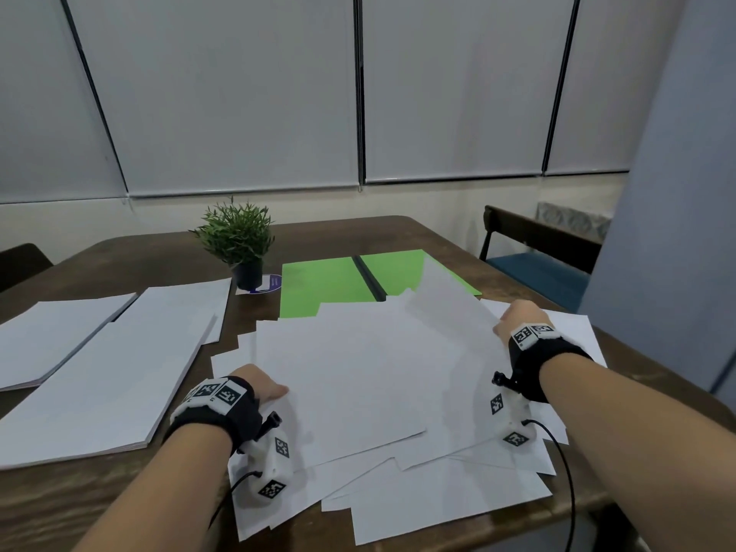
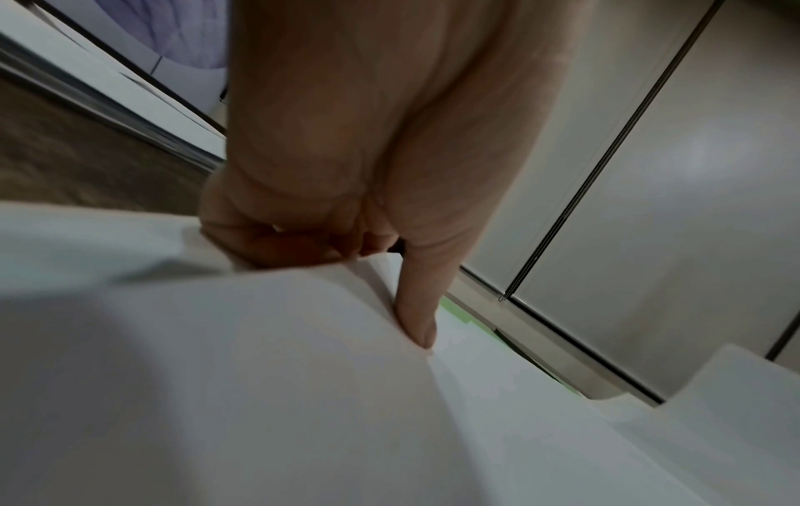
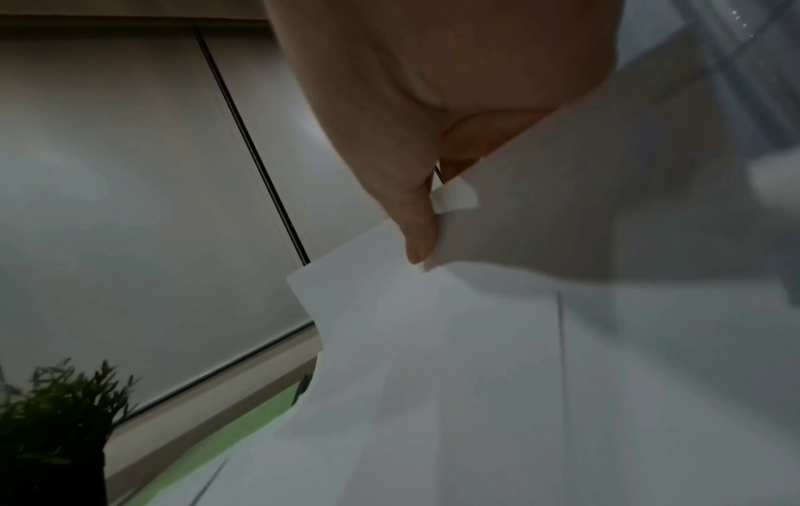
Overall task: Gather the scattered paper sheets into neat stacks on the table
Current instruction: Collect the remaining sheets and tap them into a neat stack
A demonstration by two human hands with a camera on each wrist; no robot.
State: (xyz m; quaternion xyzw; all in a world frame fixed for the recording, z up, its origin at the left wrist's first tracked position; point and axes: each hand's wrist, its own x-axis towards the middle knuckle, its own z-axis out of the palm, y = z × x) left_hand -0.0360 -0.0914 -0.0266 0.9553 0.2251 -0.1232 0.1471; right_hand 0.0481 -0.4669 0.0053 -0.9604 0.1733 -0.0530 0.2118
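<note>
A loose pile of white paper sheets lies fanned out over the middle and right of the brown table. My left hand grips the pile's left edge; the left wrist view shows its thumb on top of the sheets and its fingers curled under them. My right hand pinches the pile's far right part and lifts several sheets off the table. In the right wrist view its thumb presses on the raised sheets. Two tidy white stacks lie at the left.
A green folder lies open behind the pile, partly covered by it. A small potted plant stands at the back centre. A blue-seated chair is at the far right. The table's front edge is close to some sheets.
</note>
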